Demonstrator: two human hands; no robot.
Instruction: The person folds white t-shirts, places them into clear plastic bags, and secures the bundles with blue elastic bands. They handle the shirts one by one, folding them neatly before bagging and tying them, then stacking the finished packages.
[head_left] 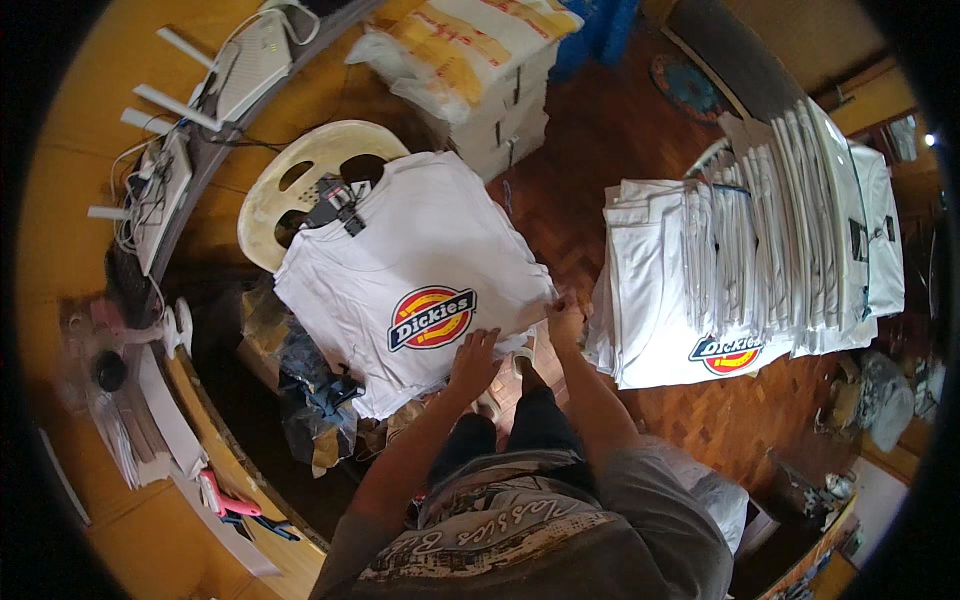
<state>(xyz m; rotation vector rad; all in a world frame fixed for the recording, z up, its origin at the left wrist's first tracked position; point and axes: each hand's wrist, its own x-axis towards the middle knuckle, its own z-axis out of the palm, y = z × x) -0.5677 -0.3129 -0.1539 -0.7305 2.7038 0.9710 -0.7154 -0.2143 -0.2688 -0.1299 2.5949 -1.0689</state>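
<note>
A white sleeveless shirt [400, 245] with a red, yellow and dark round print lies spread over a cream plastic chair [262, 225], apparently on top of other white shirts. At its near edge, beside the print, my left hand [475, 365] rests with the fingers laid out on the cloth. My right hand [566, 322] is closed on the shirt's right lower corner, fingertips pinched together. Small black and grey tags [337, 205] lie by the neckline, on the chair's backrest side.
To the right stands a long stack of folded white shirts [650, 290]. Behind the chair is a white pile topped by yellow-and-white plastic packaging [470, 50]. White routers [255, 65] with cables line a shelf at left. Dark plastic scraps [310, 375] lie beside the chair.
</note>
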